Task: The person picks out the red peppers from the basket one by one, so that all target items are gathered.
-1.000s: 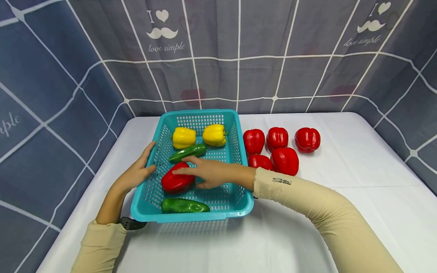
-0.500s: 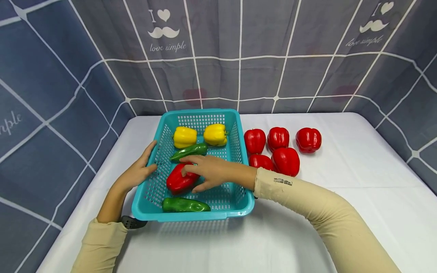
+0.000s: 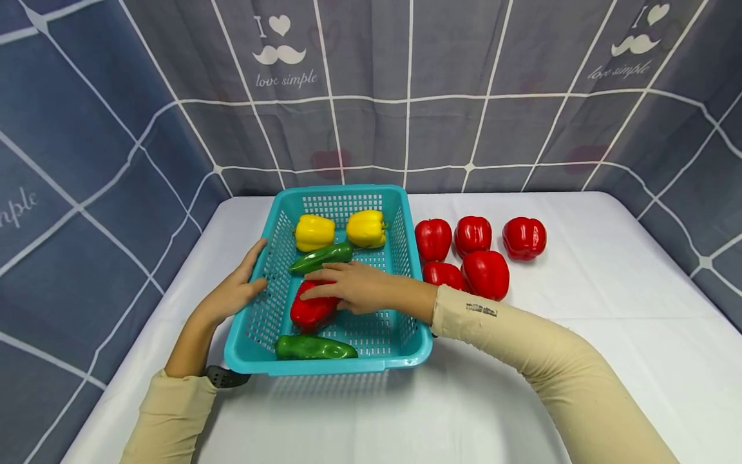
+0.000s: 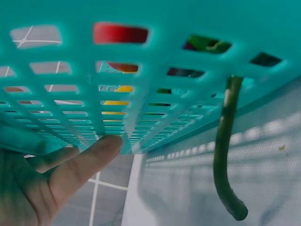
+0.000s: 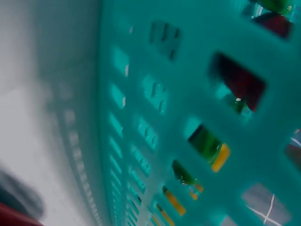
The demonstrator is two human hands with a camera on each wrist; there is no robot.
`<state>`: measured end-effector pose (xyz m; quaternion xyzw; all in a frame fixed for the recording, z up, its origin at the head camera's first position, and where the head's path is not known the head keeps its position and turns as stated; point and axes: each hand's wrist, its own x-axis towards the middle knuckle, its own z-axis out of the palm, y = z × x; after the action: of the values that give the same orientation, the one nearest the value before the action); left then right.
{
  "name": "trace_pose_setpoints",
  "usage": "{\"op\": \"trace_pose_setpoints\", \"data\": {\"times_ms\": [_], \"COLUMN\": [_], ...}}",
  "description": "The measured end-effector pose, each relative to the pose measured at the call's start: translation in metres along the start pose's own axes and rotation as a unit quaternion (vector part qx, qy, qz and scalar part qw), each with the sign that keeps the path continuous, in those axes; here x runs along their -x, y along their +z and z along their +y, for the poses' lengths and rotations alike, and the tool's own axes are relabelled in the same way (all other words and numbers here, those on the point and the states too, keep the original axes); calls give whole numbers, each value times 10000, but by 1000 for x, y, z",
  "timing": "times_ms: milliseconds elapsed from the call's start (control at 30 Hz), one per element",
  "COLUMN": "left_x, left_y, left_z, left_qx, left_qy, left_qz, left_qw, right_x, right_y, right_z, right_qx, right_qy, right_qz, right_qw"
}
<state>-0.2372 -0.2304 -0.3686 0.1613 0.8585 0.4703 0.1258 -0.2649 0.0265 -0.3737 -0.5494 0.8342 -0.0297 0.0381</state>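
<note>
Inside the teal basket [image 3: 400, 258], the red pepper [image 3: 310, 310] lies under the right hand [image 3: 353, 288], whose nearly straight fingers rest on its top, while the left hand [image 3: 234, 293] presses open against the basket's left wall.
</note>
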Motion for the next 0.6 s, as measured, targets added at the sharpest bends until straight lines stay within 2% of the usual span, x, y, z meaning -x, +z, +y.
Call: {"op": "trace_pose_setpoints", "data": {"times_ms": [200,433,600], "left_x": [1,0,-1], "left_y": [0,-1,-1], "left_z": [0,-2,-2], "left_qx": [4,-52,-57], "left_qy": [-7,-70,-46], "left_qz": [14,21,11], "left_qw": [10000,10000,10000], "right_x": [0,1,2], "right_y": [-2,0,1], "right_z": [0,5,10], "right_qx": [-530,-1369,-1581], "right_qy": [184,287,559], "right_qz": [135,203,-136], "right_qw": [9983,9900,9858]}}
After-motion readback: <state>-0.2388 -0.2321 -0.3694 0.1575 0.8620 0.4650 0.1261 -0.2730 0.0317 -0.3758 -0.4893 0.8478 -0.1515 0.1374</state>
